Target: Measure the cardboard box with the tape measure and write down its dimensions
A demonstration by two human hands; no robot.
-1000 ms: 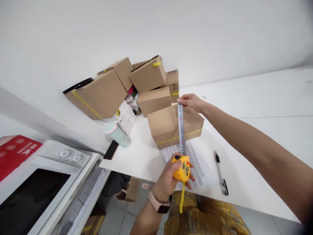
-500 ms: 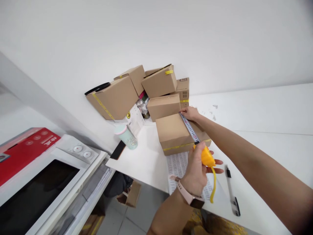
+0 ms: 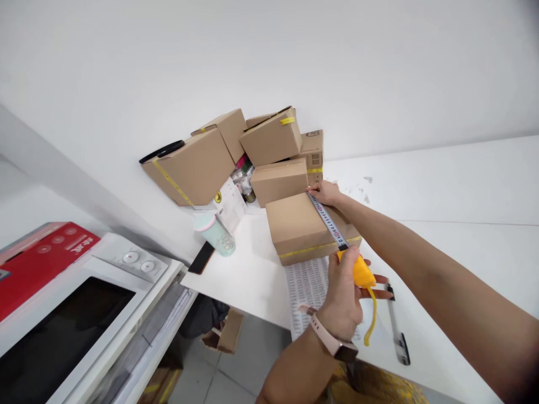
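A cardboard box with yellow tape lies on the white table. My left hand, with a watch on the wrist, grips a yellow tape measure case at the box's near right corner. The measuring blade runs across the box top to its far edge. There my right hand pinches the blade's end against the box.
More cardboard boxes are piled against the wall behind. A mint cup and a black phone lie left of the box. A printed sheet and a pen lie near the table edge. A white machine stands at the left.
My left hand has carried the yellow case from the front of the box to its right corner, so the blade now runs slantwise across the top. My right hand stays on the blade's end.
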